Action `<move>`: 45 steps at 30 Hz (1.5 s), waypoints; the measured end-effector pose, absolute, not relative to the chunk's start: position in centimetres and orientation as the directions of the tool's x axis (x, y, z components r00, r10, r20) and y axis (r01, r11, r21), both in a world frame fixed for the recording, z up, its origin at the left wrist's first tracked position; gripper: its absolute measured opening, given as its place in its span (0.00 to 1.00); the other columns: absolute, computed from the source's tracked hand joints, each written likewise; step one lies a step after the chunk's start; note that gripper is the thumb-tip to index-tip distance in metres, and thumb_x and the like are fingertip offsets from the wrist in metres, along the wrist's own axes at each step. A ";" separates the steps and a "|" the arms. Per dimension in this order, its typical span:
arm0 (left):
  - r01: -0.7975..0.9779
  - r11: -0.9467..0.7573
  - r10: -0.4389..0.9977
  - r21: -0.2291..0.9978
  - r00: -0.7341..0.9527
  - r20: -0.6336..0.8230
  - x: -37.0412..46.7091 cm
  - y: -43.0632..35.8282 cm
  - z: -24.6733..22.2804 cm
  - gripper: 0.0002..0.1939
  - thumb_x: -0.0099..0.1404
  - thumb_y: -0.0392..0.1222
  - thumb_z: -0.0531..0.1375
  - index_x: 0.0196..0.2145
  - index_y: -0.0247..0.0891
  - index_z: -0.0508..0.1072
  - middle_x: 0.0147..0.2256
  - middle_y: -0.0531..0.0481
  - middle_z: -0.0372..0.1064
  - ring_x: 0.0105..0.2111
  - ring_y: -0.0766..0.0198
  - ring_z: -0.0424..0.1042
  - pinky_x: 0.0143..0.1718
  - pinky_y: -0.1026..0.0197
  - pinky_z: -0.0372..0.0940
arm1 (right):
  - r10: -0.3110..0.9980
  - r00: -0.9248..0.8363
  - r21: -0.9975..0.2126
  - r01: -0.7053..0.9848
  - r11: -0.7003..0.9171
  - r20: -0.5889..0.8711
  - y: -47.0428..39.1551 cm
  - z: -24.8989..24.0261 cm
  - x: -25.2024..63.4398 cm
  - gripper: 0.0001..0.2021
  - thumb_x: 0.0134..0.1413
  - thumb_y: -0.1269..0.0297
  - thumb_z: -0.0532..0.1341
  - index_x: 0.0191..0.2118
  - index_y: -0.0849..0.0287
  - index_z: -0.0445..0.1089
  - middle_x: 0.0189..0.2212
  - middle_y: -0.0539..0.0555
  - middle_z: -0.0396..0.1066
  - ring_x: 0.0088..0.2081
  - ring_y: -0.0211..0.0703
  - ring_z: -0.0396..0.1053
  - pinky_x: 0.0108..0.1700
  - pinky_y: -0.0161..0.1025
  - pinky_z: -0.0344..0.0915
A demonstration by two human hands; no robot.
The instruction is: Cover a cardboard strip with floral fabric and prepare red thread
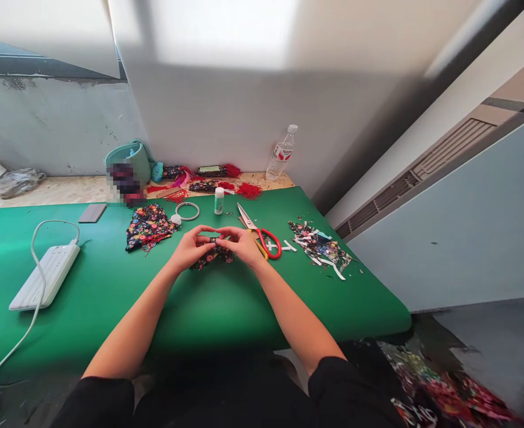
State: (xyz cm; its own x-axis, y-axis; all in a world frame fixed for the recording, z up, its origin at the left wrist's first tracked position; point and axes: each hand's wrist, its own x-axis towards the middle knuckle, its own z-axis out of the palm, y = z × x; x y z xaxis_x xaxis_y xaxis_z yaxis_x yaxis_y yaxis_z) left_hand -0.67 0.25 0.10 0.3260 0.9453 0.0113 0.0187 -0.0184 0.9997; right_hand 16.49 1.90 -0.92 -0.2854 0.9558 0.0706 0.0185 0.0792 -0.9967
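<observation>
Bare left hand (189,248) and bare right hand (244,245) pinch black, floral-print fabric (213,257) at twelve o'clock, over a smooth green tabletop (110,282); red-and-yellow-handled metal scissors (253,223) lie at two o'clock from the fabric.

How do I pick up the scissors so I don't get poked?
Probably best by the red handle of the scissors, reaching in from the right. Its loop lies on that side, while the yellow handle is close beside the right hand, and the pointed blades aim toward the far side.
</observation>
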 end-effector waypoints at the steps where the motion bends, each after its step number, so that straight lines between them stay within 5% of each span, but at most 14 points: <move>1: 0.019 -0.028 0.944 0.999 0.330 0.020 -0.6 0.2 0.1 0.27 0.50 0.50 0.66 0.43 0.35 0.64 0.22 0.55 0.69 0.19 0.66 0.69 0.22 0.65 0.64 | 0.951 -0.305 -0.996 0.049 0.078 0.059 1.9 -0.9 16.6 0.18 0.37 0.58 0.68 0.38 0.59 0.73 0.25 0.48 0.70 0.20 0.33 0.63 0.23 0.34 0.60; 6: 0.051 -0.093 0.931 0.994 0.359 0.069 -0.7 0.2 0.1 0.25 0.54 0.49 0.64 0.45 0.35 0.64 0.25 0.54 0.70 0.20 0.68 0.69 0.23 0.65 0.65 | 0.934 -0.358 -0.989 0.133 0.069 0.016 1.8 -0.9 16.8 0.16 0.42 0.55 0.66 0.34 0.61 0.74 0.16 0.47 0.66 0.17 0.35 0.61 0.21 0.35 0.59; 13: 0.112 -0.210 0.932 0.971 0.322 0.164 -1.0 0.7 -0.5 0.20 0.55 0.45 0.62 0.44 0.36 0.67 0.37 0.47 0.73 0.24 0.69 0.70 0.25 0.65 0.65 | 0.952 -0.195 -0.952 0.151 0.268 0.237 2.0 -0.2 17.1 0.09 0.42 0.59 0.65 0.25 0.58 0.70 0.33 0.53 0.72 0.38 0.43 0.69 0.41 0.41 0.65; 16: 0.188 -0.263 0.951 0.946 0.213 0.222 -1.2 1.1 -0.9 0.16 0.56 0.43 0.61 0.42 0.36 0.69 0.38 0.46 0.73 0.25 0.68 0.69 0.27 0.64 0.65 | 0.969 -0.221 -0.990 0.060 0.130 0.114 2.0 -0.2 17.0 0.11 0.43 0.56 0.65 0.26 0.58 0.67 0.26 0.50 0.71 0.31 0.40 0.69 0.34 0.38 0.66; 21: 0.274 -0.300 0.949 0.914 -0.012 0.315 -1.7 1.8 -1.5 0.11 0.54 0.41 0.62 0.35 0.36 0.71 0.37 0.46 0.73 0.37 0.61 0.72 0.44 0.56 0.66 | 0.971 -0.222 -0.991 -0.084 -0.108 -0.087 1.9 -0.5 16.7 0.17 0.38 0.51 0.67 0.29 0.56 0.63 0.21 0.46 0.69 0.20 0.34 0.63 0.21 0.32 0.59; 27: 0.172 -0.225 0.974 0.959 0.024 0.224 -1.2 1.3 -0.7 0.14 0.56 0.50 0.61 0.34 0.35 0.73 0.32 0.46 0.75 0.34 0.59 0.73 0.40 0.56 0.67 | 0.960 -0.229 -0.952 -0.224 -0.211 -0.159 1.7 -0.3 16.5 0.20 0.33 0.52 0.69 0.29 0.57 0.63 0.21 0.44 0.69 0.20 0.32 0.63 0.22 0.30 0.57; 32: 0.031 -0.115 0.979 0.993 0.171 0.108 -0.2 0.5 -0.3 0.20 0.49 0.53 0.67 0.34 0.35 0.74 0.32 0.47 0.76 0.31 0.60 0.73 0.34 0.59 0.69 | 0.961 -0.243 -0.959 -0.214 -0.186 -0.133 1.7 -0.3 16.4 0.21 0.33 0.51 0.70 0.29 0.57 0.63 0.22 0.46 0.70 0.21 0.33 0.64 0.23 0.31 0.56; 38: 0.022 -0.072 0.993 0.997 0.096 0.069 -0.4 0.9 -1.1 0.20 0.47 0.53 0.67 0.33 0.34 0.78 0.28 0.46 0.76 0.26 0.62 0.71 0.30 0.59 0.68 | 0.972 -0.219 -0.981 -0.153 -0.118 -0.083 1.7 -0.3 16.3 0.18 0.35 0.52 0.69 0.28 0.57 0.64 0.24 0.46 0.69 0.25 0.34 0.64 0.27 0.32 0.60; 45: 0.017 -0.097 0.990 0.995 0.102 0.095 -0.7 1.0 -0.6 0.20 0.50 0.53 0.65 0.35 0.34 0.78 0.31 0.46 0.76 0.31 0.61 0.72 0.36 0.59 0.67 | 0.964 -0.267 -0.986 -0.158 -0.050 -0.006 1.6 0.0 16.5 0.15 0.35 0.56 0.69 0.25 0.59 0.67 0.30 0.49 0.71 0.32 0.36 0.66 0.37 0.36 0.63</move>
